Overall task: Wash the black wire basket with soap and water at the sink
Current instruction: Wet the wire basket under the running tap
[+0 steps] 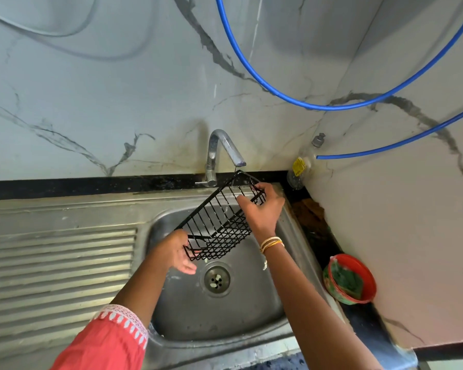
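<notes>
The black wire basket [219,222] hangs tilted over the steel sink [251,311], its far end raised just under the tap's spout [231,150]. My right hand [262,209] grips that far end. My left hand [178,251] holds the near lower end, fingers curled under the wire. No water stream shows from the tap. A clear soap bottle [302,166] with a yellow label stands in the back right corner against the wall.
A ribbed steel drainboard [59,268] lies left of the basin. A red bowl with a green scrubber [349,280] sits on the dark counter at the right. Blue hoses [318,105] loop across the marble wall. The drain [217,279] sits mid-basin.
</notes>
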